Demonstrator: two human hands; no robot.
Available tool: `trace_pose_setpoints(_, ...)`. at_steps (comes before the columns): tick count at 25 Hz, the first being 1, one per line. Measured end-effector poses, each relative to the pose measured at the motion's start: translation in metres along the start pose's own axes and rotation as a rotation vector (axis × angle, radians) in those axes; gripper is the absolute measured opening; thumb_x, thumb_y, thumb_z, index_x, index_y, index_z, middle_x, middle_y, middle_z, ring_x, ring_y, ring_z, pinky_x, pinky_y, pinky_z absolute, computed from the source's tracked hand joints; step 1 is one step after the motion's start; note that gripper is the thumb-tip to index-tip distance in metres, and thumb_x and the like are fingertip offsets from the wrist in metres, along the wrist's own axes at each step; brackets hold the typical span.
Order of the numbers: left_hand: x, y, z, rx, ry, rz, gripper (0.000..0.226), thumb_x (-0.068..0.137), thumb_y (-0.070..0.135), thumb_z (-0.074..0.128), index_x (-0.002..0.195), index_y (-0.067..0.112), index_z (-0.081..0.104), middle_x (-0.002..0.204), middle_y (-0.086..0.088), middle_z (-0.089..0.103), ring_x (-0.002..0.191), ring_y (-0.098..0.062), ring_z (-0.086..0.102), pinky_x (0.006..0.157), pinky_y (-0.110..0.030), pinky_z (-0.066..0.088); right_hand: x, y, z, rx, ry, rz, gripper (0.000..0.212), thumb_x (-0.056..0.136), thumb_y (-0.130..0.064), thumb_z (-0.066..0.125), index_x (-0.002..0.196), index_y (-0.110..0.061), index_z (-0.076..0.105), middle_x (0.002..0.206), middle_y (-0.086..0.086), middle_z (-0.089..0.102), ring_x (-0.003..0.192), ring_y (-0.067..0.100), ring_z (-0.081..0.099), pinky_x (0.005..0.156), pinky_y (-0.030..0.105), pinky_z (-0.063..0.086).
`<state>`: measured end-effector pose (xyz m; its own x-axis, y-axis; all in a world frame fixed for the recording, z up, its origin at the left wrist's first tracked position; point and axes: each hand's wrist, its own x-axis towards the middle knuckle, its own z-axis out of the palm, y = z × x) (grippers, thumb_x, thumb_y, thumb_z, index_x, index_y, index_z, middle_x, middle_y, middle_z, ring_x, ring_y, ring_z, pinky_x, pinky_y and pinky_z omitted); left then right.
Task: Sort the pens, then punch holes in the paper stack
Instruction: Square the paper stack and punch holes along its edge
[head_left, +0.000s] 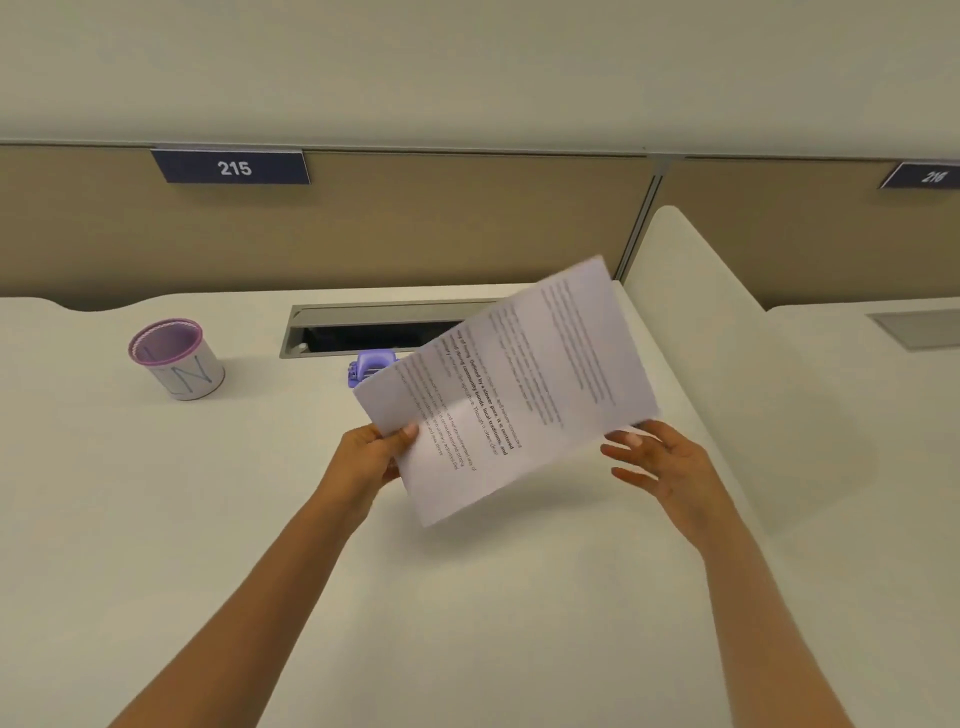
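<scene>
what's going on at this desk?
A person holds a printed paper stack above the desk. The left hand pinches its lower left corner; the right hand is open at the lower right edge, fingers spread, contact unclear. The purple hole punch sits behind the paper, partly hidden, not yet used. A cup stands to the left; no pens clearly visible.

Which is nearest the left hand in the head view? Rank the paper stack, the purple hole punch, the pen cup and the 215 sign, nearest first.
1. Paper stack: pinched in the left hand.
2. Hole punch: just beyond it, half behind the paper.
3. Pen cup: far left on the desk.
4. 215 sign: up on the back partition.
</scene>
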<state>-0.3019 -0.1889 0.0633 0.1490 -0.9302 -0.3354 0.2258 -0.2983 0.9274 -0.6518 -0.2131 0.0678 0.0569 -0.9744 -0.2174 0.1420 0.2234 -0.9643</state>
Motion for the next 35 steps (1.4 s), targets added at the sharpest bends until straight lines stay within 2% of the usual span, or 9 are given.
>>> trace_pose_setpoints(4, -0.009, -0.019, 0.022, -0.239, 0.066, -0.166, 0.01, 0.091, 0.009, 0.06, 0.098, 0.012, 0.065, 0.091, -0.003, 0.075, 0.08, -0.019, 0.07, 0.067, -0.033, 0.055, -0.017, 0.025, 0.05, 0.324, -0.027, 0.179, 0.046, 0.082, -0.027, 0.068, 0.124, -0.008, 0.062, 0.127, 0.015, 0.066, 0.115, 0.03, 0.065, 0.093, 0.049, 0.052)
trace_pose_setpoints(13, 0.001, -0.05, 0.025, -0.214, 0.006, -0.349, 0.022, 0.087, 0.01, 0.066, 0.109, 0.007, 0.065, 0.101, -0.008, 0.075, 0.093, -0.025, 0.07, 0.073, -0.035, 0.057, -0.015, 0.04, 0.137, 0.355, 0.241, 0.145, 0.026, 0.093, -0.002, 0.057, 0.113, -0.016, 0.068, 0.114, 0.005, 0.074, 0.105, 0.025, 0.07, 0.093, 0.044, 0.053)
trace_pose_setpoints(15, 0.014, -0.042, 0.013, -0.098, -0.029, -0.331, 0.026, 0.085, 0.016, 0.07, 0.11, 0.008, 0.067, 0.096, -0.004, 0.076, 0.088, -0.02, 0.072, 0.071, -0.03, 0.056, -0.009, 0.041, 0.133, 0.32, 0.305, 0.157, 0.027, 0.094, -0.002, 0.057, 0.114, -0.016, 0.067, 0.112, 0.004, 0.073, 0.104, 0.025, 0.068, 0.093, 0.044, 0.052)
trace_pose_setpoints(17, 0.041, -0.028, -0.002, 0.056, 0.079, -0.231, 0.03, 0.085, 0.021, 0.07, 0.113, 0.01, 0.065, 0.093, -0.003, 0.074, 0.083, -0.018, 0.07, 0.073, -0.031, 0.055, -0.003, 0.042, 0.124, 0.294, 0.352, 0.159, 0.027, 0.094, -0.002, 0.057, 0.114, -0.016, 0.066, 0.106, 0.0, 0.074, 0.1, 0.023, 0.068, 0.085, 0.04, 0.054)
trace_pose_setpoints(21, 0.122, 0.012, -0.043, 0.864, 0.348, 0.199, 0.03, 0.091, 0.017, 0.059, 0.121, 0.013, 0.062, 0.116, -0.011, 0.067, 0.106, -0.03, 0.062, 0.092, -0.038, 0.048, 0.008, 0.042, 0.102, 0.239, 0.373, 0.175, 0.023, 0.093, -0.003, 0.058, 0.108, -0.018, 0.068, 0.097, -0.004, 0.078, 0.096, 0.02, 0.07, 0.077, 0.036, 0.054)
trace_pose_setpoints(23, 0.162, 0.027, -0.056, 1.189, 0.254, 0.326, 0.039, 0.091, 0.014, 0.058, 0.13, 0.012, 0.056, 0.13, -0.013, 0.058, 0.117, -0.032, 0.053, 0.096, -0.043, 0.045, 0.011, 0.042, 0.094, 0.223, 0.353, 0.197, 0.023, 0.093, -0.005, 0.059, 0.11, -0.017, 0.068, 0.104, -0.001, 0.077, 0.1, 0.022, 0.07, 0.083, 0.04, 0.054)
trace_pose_setpoints(26, 0.198, 0.031, -0.064, 1.506, 0.011, 0.253, 0.052, 0.09, 0.022, 0.062, 0.138, 0.01, 0.045, 0.137, -0.012, 0.051, 0.122, -0.03, 0.05, 0.098, -0.041, 0.044, 0.013, 0.045, 0.091, 0.192, 0.306, 0.243, 0.026, 0.093, -0.005, 0.058, 0.116, -0.012, 0.066, 0.112, 0.005, 0.074, 0.105, 0.027, 0.069, 0.091, 0.045, 0.052)
trace_pose_setpoints(31, 0.203, 0.028, -0.068, 1.383, 0.022, 0.121, 0.033, 0.089, 0.027, 0.064, 0.114, 0.006, 0.059, 0.11, -0.015, 0.067, 0.092, -0.025, 0.062, 0.082, -0.033, 0.05, 0.016, 0.057, 0.092, 0.167, 0.258, 0.293, 0.027, 0.093, -0.005, 0.058, 0.118, -0.009, 0.066, 0.113, 0.007, 0.074, 0.106, 0.03, 0.069, 0.096, 0.05, 0.05)
trace_pose_setpoints(35, 0.182, 0.032, -0.069, 1.197, 0.019, -0.089, 0.038, 0.092, 0.034, 0.059, 0.113, 0.003, 0.06, 0.109, -0.015, 0.065, 0.091, -0.024, 0.058, 0.08, -0.031, 0.047, 0.015, 0.066, 0.104, 0.14, 0.151, 0.364, 0.027, 0.091, -0.007, 0.061, 0.117, -0.01, 0.067, 0.114, 0.007, 0.074, 0.105, 0.028, 0.07, 0.094, 0.047, 0.052)
